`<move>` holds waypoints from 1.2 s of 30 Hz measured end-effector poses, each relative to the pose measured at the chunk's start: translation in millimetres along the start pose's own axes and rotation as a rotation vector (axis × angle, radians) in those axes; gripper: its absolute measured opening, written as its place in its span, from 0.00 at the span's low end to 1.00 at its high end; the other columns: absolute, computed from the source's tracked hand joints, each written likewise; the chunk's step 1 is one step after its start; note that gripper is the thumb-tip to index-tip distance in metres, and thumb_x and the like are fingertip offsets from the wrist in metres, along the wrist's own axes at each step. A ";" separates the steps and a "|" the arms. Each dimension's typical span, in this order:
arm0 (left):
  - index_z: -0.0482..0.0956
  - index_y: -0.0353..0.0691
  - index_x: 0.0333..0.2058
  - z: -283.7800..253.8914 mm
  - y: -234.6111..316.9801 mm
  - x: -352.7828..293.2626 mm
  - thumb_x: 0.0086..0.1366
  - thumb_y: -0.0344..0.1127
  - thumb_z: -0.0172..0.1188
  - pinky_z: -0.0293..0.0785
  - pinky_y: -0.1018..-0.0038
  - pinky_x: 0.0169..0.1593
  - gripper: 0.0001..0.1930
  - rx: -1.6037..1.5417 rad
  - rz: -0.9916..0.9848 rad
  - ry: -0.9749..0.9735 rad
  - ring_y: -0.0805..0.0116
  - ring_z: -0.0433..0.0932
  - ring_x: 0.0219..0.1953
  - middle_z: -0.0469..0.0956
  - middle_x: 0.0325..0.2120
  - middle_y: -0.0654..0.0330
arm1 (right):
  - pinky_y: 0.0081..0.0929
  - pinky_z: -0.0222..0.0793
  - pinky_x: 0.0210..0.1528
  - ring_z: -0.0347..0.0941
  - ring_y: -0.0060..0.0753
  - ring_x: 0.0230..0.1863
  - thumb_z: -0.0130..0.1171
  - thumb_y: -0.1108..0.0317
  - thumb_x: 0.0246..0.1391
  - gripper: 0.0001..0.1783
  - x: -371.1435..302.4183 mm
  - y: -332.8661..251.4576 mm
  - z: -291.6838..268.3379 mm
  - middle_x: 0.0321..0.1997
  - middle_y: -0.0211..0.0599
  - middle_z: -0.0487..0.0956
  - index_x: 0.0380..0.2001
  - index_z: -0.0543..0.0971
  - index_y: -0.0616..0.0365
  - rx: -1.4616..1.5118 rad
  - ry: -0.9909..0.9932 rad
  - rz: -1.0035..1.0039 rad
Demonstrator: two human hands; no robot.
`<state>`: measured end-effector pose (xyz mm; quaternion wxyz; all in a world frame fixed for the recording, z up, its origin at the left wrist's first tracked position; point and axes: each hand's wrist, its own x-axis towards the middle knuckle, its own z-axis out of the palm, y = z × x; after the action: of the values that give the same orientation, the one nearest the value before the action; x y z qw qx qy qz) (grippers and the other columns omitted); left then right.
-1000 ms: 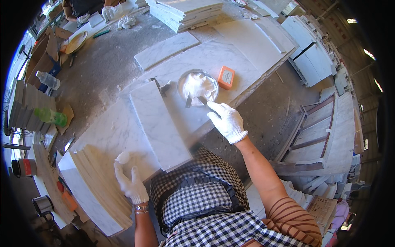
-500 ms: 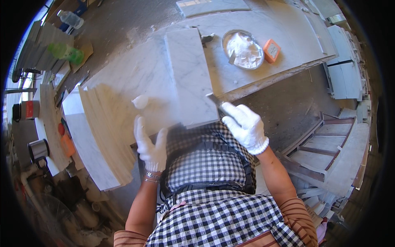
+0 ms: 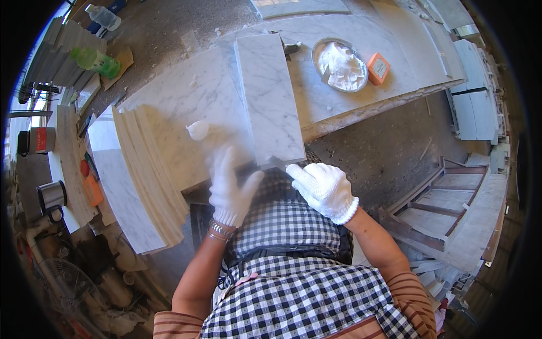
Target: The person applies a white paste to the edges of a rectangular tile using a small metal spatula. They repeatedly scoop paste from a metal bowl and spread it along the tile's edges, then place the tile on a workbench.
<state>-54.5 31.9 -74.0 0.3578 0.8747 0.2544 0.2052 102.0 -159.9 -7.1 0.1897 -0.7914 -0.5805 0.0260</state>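
Observation:
A white knitted glove covers each hand. My right hand [image 3: 326,191] grips a small scraper [image 3: 276,162], its flat grey blade against the near end of a veined marble slab [image 3: 270,93]. The slab lies on the marble-topped table [image 3: 180,85]. Slightly blurred, my left hand [image 3: 230,189] is empty, thumb and fingers apart, left of the slab's near end. Beyond it rests a small white rounded lump [image 3: 197,130]. Farther right, a round bowl [image 3: 315,55] holds white paste with a blade standing in it, beside an orange box [image 3: 378,69].
To the left stands a stack of marble slabs [image 3: 127,186]. Past it are a metal mug [image 3: 52,195], an orange tool [image 3: 92,189] and a green bottle [image 3: 96,62]. A wooden frame [image 3: 437,206] lies low at the right.
My right hand has brought the scraper left and nearer, onto the slab's near end. My left hand has moved right toward the slab. The view has shifted slightly.

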 end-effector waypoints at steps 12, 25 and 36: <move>0.68 0.33 0.67 21.0 19.2 23.1 0.62 0.37 0.76 0.71 0.56 0.69 0.39 0.095 0.063 0.021 0.44 0.71 0.69 0.69 0.69 0.42 | 0.35 0.75 0.28 0.77 0.37 0.28 0.71 0.67 0.55 0.23 -9.3 17.3 2.0 0.29 0.34 0.76 0.55 0.83 0.57 -0.019 0.183 0.082; 0.86 0.39 0.47 4.9 27.6 28.9 0.59 0.37 0.77 0.62 0.51 0.74 0.18 -0.017 0.096 -0.089 0.35 0.60 0.75 0.66 0.71 0.38 | 0.36 0.78 0.34 0.81 0.46 0.32 0.73 0.69 0.57 0.22 -8.4 43.6 -12.4 0.36 0.42 0.83 0.55 0.84 0.58 0.046 0.312 0.287; 0.73 0.37 0.65 9.1 12.4 21.4 0.60 0.40 0.77 0.63 0.52 0.73 0.37 -0.026 -0.004 -0.099 0.41 0.64 0.74 0.67 0.71 0.43 | 0.38 0.81 0.48 0.85 0.50 0.46 0.71 0.67 0.58 0.20 11.9 100.7 -24.6 0.47 0.47 0.87 0.54 0.85 0.60 0.059 0.435 0.475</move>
<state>-29.0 32.1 -67.2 0.3819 0.8785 0.2355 0.1642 203.8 -181.1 -15.4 0.3208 -0.8860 -0.3243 -0.0834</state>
